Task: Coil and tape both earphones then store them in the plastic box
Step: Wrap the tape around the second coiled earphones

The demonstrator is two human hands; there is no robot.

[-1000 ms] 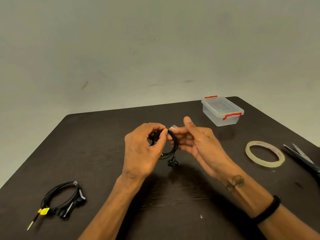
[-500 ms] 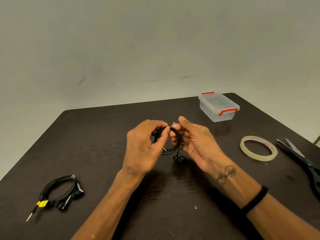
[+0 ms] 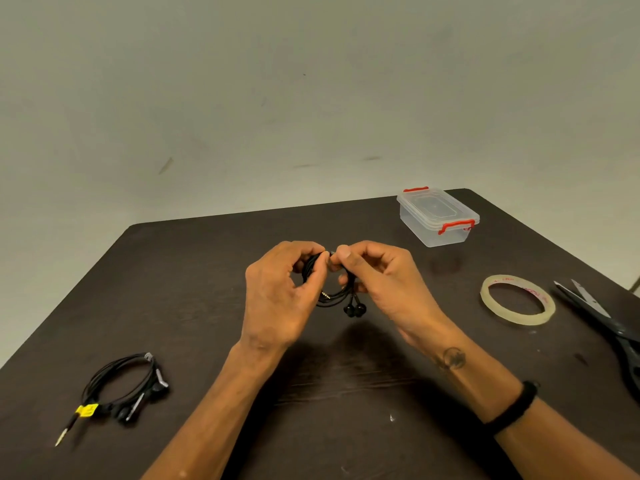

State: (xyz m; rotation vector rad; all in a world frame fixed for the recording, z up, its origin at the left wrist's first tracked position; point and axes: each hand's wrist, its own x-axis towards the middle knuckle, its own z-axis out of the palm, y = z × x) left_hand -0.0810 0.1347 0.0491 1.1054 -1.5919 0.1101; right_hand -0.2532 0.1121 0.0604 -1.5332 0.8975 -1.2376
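A coiled black earphone [image 3: 341, 295] hangs between both hands above the middle of the table, its two earbuds and gold plug dangling below. My left hand [image 3: 280, 296] pinches the coil's left side. My right hand [image 3: 382, 282] has thumb and fingers closed on the coil's top, where a small clear piece of tape sits, mostly hidden. A second black earphone [image 3: 121, 386], coiled and bound with a yellow tag, lies at the front left. The clear plastic box [image 3: 438, 216] with red clips stands shut at the back right.
A roll of clear tape [image 3: 517, 299] lies flat right of my hands. Black scissors [image 3: 609, 327] lie at the right edge. The dark wooden table [image 3: 194, 289] ends against a plain wall at the back.
My right hand's fingers have curled from spread to closed over the top of the coil, pressing down the tape piece. The view has shifted slightly; the left hand keeps its grip.
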